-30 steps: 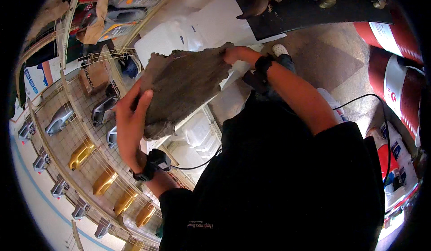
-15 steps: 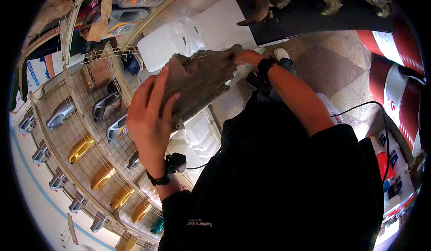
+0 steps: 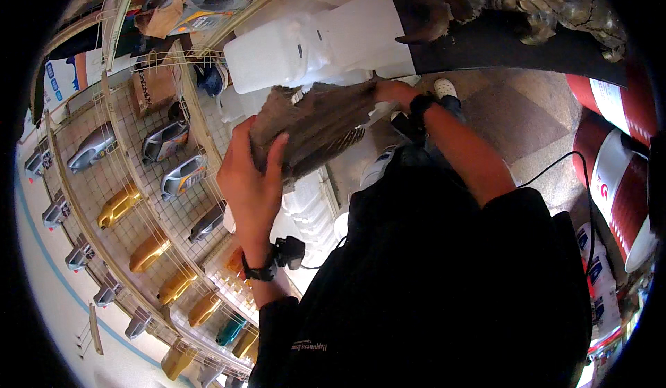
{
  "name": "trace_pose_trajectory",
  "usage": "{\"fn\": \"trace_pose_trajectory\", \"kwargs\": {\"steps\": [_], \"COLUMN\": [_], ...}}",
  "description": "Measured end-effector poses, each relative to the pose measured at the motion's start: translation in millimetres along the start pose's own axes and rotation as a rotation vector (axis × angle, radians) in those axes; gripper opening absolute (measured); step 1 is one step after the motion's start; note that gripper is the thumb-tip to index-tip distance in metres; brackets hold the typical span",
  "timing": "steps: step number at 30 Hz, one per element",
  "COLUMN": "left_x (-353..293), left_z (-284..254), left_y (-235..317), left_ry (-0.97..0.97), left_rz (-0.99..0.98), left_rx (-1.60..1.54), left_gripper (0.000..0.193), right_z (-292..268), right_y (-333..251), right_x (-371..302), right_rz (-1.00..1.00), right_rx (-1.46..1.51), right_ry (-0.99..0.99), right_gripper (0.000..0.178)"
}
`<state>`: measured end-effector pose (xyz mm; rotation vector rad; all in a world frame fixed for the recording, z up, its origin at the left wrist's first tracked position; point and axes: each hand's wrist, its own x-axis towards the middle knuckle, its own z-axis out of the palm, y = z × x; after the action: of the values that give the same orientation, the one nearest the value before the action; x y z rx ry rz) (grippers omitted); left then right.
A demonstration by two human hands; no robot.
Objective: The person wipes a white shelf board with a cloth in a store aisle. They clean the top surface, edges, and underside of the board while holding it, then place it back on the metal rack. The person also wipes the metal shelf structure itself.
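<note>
1 ragged grey-brown sheet [image 3: 319, 128], material uncertain: is hanging in the air between 2 hands, in front of the person's body, its right end sitting higher in view.
Left hand [image 3: 244, 183]: is gripping the sheet's left end, the thumb lying across the near face.
Right hand [image 3: 397, 93]: is gripping the right end, its fingertips partly hiding from view.
1 black wristband [image 3: 260, 271]: is circling the left wrist and bearing a small dark device [image 3: 288, 252].
1 white plastic container [image 3: 263, 55]: is lying just beyond the sheet.
1 wire rack [image 3: 156, 180], left: is holding gold bottles [image 3: 119, 206] and grey bottles [image 3: 94, 146].
1 horned figure [image 3: 472, 3], upper right: is resting on a black surface [image 3: 485, 51].
2 red-and-white drums [image 3: 603, 173]: are standing at the far right.
</note>
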<state>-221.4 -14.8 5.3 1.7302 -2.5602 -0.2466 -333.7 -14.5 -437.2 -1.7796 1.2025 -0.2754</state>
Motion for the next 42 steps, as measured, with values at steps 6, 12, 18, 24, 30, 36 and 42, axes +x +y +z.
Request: {"fn": "trace_pose_trajectory", "kwargs": {"steps": [6,12,18,24,30,36,42], "left_x": [4.5,7.3,8.6,2.7,11.3,4.8,13.5], "left_z": [5.1,11.9,8.5,9.1,16.4,14.3,8.7], "left_y": [11.8,-9.6,-4.0,-3.7,-11.9,-26.8,-23.6], "left_ry": [0.066,0.121,0.146,0.219,0.285,0.290,0.236], "left_rz": [0.078,0.089,0.136,0.183,0.243,0.205,0.231], "left_rx": [-0.038,-0.016,-0.070,-0.104,-0.146,-0.157,-0.252], "left_gripper": [0.032,0.032,0.033,0.034,0.035,0.034,0.032], "right_z": [21.0,-74.3,-96.3,-103.9,-158.1,-134.2,-98.6], "right_y": [28.5,-95.0,-142.0,-171.1,-217.6,-173.8,-94.1], "right_x": [5.2,-35.4,-58.3,-84.3,-151.0,-151.8,-148.6], "right_rz": [0.010,0.302,0.347,0.284,0.280,0.344,0.390], "right_rx": [0.078,0.141,0.212,0.361,0.592,0.482,-0.103], "right_ry": [0.161,-0.046,0.106,0.328,0.276,0.170,0.026], "right_gripper": [0.037,0.044,0.045,0.033,0.032,0.036,0.033]}}
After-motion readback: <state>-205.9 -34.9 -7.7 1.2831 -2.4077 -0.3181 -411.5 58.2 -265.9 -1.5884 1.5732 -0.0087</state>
